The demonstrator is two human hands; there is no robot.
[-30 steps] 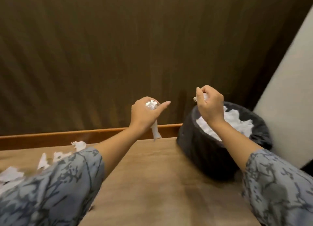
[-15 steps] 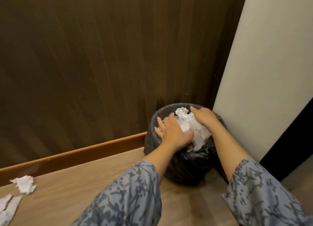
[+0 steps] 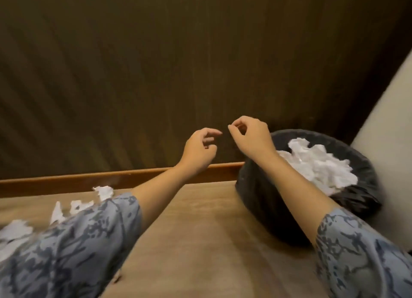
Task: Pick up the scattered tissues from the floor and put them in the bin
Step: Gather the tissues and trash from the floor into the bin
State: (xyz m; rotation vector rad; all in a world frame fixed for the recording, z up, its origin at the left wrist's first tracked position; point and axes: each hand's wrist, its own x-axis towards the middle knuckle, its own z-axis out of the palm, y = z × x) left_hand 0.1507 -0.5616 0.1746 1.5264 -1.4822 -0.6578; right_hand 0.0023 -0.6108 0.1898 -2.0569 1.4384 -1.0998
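Note:
A black bin (image 3: 256, 193) lined with a dark bag stands on the floor at the right, against the wall. White crumpled tissues (image 3: 318, 168) fill its top. More white tissues (image 3: 78, 205) lie scattered on the wooden floor at the left, partly hidden behind my left sleeve. My left hand (image 3: 200, 150) hangs in the air left of the bin, fingers loosely curled and apart, holding nothing. My right hand (image 3: 252, 137) is raised just left of the bin's rim, fingers bent, empty.
A dark wood-panelled wall (image 3: 156, 74) rises behind, with a lighter wooden skirting board (image 3: 89, 179) along the floor. A pale wall (image 3: 390, 110) stands right of the bin. Bare wooden floor (image 3: 200, 242) lies between my arms.
Both hands, which held tissues and pressed them into the bin, have lifted out empty and moved left. The view has swung back to the left.

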